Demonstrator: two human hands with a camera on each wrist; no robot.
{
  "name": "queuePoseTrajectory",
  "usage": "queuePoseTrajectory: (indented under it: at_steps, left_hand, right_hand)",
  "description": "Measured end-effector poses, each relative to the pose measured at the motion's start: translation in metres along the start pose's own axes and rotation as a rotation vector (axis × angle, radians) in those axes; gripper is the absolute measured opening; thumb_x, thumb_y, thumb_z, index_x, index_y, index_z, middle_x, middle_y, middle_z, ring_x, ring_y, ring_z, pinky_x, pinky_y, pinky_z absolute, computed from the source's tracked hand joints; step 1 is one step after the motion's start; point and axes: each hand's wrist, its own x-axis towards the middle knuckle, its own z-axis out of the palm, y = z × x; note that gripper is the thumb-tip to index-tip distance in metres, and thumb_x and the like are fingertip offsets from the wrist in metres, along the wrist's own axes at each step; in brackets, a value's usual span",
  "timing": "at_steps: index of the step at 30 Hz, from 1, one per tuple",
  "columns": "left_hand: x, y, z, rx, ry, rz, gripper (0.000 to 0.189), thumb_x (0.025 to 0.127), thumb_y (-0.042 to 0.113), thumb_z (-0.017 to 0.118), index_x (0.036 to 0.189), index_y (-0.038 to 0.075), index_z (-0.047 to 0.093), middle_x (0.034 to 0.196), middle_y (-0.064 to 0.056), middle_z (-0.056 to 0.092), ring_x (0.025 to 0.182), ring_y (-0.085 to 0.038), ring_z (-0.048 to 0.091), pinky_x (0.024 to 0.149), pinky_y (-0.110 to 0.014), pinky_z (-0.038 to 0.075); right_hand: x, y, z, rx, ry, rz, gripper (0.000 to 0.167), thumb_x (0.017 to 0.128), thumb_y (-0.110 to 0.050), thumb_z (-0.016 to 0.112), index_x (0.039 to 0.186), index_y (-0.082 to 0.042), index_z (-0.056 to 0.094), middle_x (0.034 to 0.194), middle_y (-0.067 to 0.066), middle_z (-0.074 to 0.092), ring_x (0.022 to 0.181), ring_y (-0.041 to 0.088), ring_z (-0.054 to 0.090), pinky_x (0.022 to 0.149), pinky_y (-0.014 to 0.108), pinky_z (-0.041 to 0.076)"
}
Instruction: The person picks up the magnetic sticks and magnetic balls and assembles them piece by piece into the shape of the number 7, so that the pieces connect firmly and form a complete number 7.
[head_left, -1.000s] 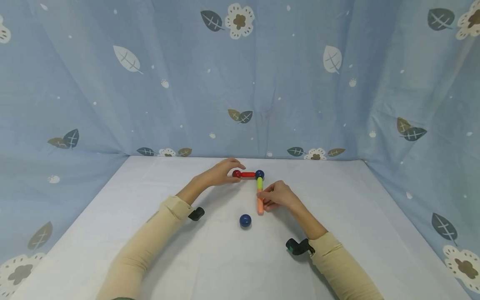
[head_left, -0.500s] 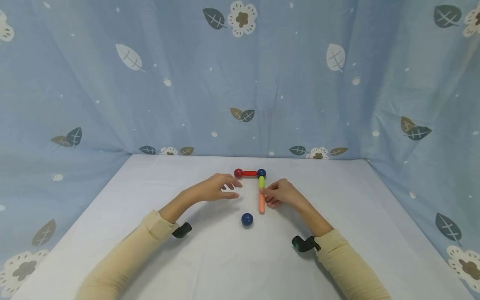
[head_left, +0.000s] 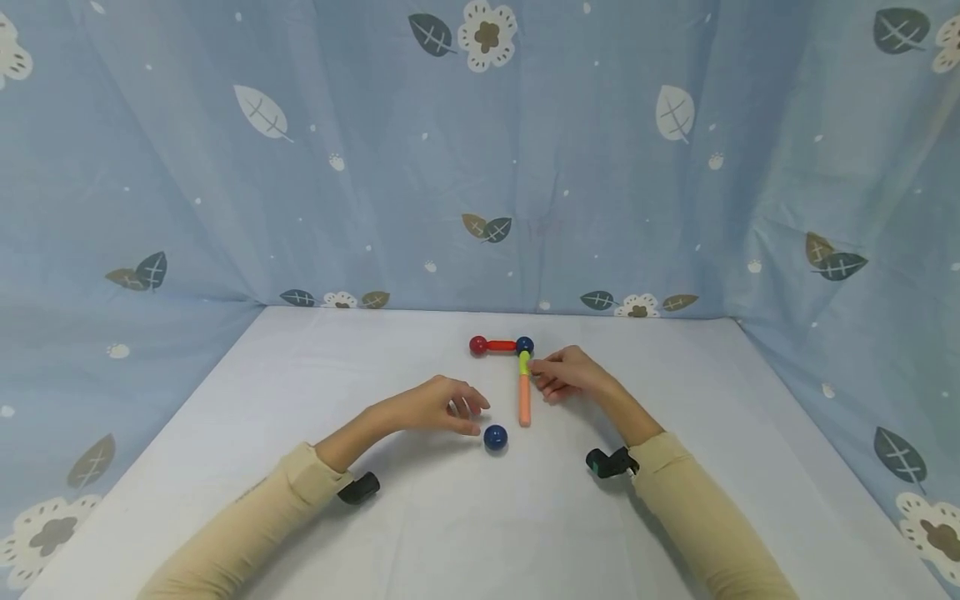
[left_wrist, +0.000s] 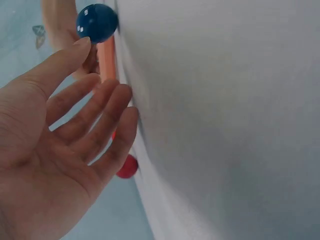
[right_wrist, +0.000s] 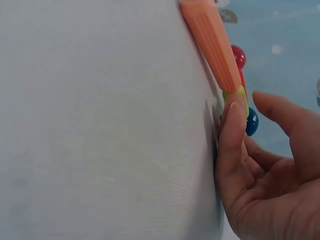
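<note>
In the head view, a red ball (head_left: 478,345), a red rod (head_left: 501,345), a dark blue ball (head_left: 524,346), a yellow-green rod (head_left: 524,363) and an orange rod (head_left: 525,402) lie joined in an L on the white table. My right hand (head_left: 573,375) is at the yellow-green rod, one fingertip at its side; the right wrist view shows thumb and finger apart. Nearer me lies a loose blue ball (head_left: 496,437). My left hand (head_left: 438,406) hovers just left of it, fingers spread and loosely bent. The left wrist view shows the thumb tip overlapping that ball's edge; contact is unclear.
The white-covered table (head_left: 450,533) runs back to a blue patterned curtain (head_left: 375,150), which also closes both sides. Black wrist cameras (head_left: 360,488) sit under the cream sleeves (head_left: 697,508).
My left hand has left the red ball and come toward me, to the loose blue ball. My right hand has slid from the orange rod up to the yellow-green one.
</note>
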Motion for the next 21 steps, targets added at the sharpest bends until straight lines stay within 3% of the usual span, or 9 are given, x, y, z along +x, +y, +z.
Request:
queuePoseTrajectory:
  at_steps: [9,21]
  left_hand:
    - [0.001,0.008,0.006,-0.050,-0.024,0.003,0.043,0.085,0.026,0.077,0.124,0.013,0.066,0.113,-0.002,0.072,0.096,-0.012,0.067,0.083,-0.021,0.054]
    - [0.006,0.009,0.012,-0.070,-0.054,0.015,0.044,0.082,0.023,0.080,0.123,0.014,0.068,0.110,0.004,0.072,0.088,-0.009,0.065,0.078,-0.021,0.055]
  right_hand:
    - [0.014,-0.005,-0.007,0.136,-0.098,0.098,0.035,0.094,-0.037,0.066,0.097,-0.002,0.071,0.070,-0.002,0.069,0.057,0.004,0.062,0.055,0.016,0.051]
    - [0.021,0.001,-0.011,0.251,-0.161,0.102,0.022,0.091,-0.028,0.070,0.093,-0.006,0.075,0.067,-0.005,0.069,0.052,0.000,0.058,0.051,0.013,0.047]
